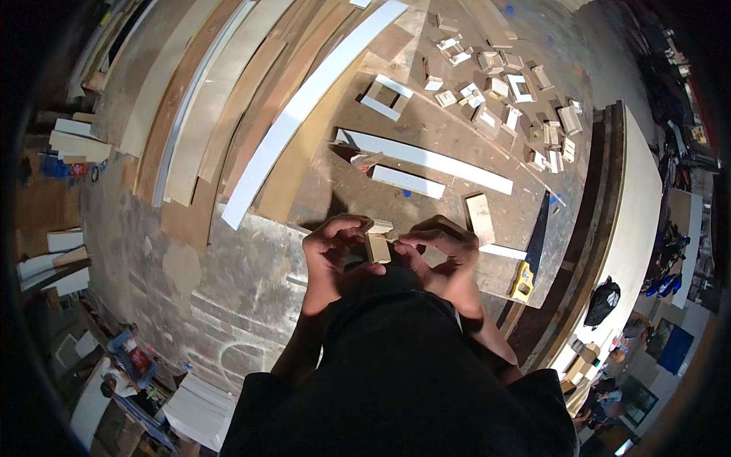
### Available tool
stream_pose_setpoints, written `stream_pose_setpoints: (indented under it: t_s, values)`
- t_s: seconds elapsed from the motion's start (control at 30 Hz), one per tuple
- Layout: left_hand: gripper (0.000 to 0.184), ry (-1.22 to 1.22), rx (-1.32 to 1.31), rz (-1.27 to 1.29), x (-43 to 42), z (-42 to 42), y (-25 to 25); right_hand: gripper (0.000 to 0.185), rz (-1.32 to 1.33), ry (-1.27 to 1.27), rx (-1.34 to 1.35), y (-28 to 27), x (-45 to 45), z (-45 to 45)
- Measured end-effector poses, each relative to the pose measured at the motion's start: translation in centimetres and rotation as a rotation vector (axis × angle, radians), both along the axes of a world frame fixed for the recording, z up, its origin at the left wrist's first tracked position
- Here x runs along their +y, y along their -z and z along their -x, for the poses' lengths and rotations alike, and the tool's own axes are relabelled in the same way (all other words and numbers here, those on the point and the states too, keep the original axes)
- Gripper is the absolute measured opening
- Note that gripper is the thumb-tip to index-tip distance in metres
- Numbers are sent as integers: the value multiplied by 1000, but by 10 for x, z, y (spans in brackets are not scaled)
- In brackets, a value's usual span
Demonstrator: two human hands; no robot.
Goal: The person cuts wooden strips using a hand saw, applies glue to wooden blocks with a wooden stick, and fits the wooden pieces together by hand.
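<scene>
Close to my body, over the table's near edge, a small wooden block piece (378,248) is held between my hands. My left hand (339,247) grips it from the left, fingers at its upper part and thumb near its lower end. My right hand (442,247) is closed in a pinch at the block's right side; a tiny light piece shows at the fingertips, too small to name. Beyond my hands lie a short white strip (408,182) and a longer white strip (434,161). A wooden block (480,218) rests just past my right hand.
A handsaw with a yellow handle (523,282) lies at the right. Many small wooden pieces (521,88) and a square frame (387,97) are farther back. Long boards (304,99) cover the left. A black bag (604,302) sits on the pale right-hand surface. People are at lower right.
</scene>
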State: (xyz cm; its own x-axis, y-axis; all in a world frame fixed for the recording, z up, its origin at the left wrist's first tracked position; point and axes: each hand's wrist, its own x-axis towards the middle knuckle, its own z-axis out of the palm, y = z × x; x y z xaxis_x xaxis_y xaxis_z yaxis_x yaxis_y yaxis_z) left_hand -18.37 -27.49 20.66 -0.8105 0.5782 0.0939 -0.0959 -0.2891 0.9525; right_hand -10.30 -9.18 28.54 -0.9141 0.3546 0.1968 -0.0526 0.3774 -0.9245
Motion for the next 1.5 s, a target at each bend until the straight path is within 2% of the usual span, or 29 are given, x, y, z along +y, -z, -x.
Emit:
stream_pose_setpoints:
  t_s: [0.07,0.17,0.27,0.37,0.57,0.7,0.77,0.9,0.97,1.03,1.17,1.27,1.4,1.5]
  values:
    - [76,-25,-109,-12,-1,-2,2,19,-9,5,-19,3,1,-4]
    - [77,-15,-74,-5,-1,-1,2,19,20,64,-50,5,1,-8]
    - [77,5,-130,-9,3,-4,1,18,-13,33,30,6,0,-6]
    - [75,15,-178,-19,7,-6,1,17,64,68,-80,12,1,-12]
    - [72,86,-214,-17,23,-5,-12,18,54,70,-39,1,14,-17]
    - [69,96,-164,-93,36,-7,-2,18,50,78,-74,6,26,-24]
    - [69,93,-167,-84,39,-6,0,16,74,176,-107,11,31,-29]
    - [65,139,-163,-75,49,-1,-3,14,121,205,-85,2,28,-26]
    - [64,153,-156,-82,53,-2,-3,13,34,188,-121,-1,27,-19]
    - [62,156,-233,-131,56,-2,-2,12,52,218,-134,6,30,-23]
    - [57,144,-321,-15,58,2,-10,11,84,276,-197,20,39,-34]
    - [58,144,-228,46,60,-2,-6,10,117,298,-143,16,39,-33]
    - [61,190,-220,4,63,-2,-10,11,181,300,-75,20,31,-30]
    - [67,293,-247,-84,62,0,-5,10,71,288,-45,13,34,-28]
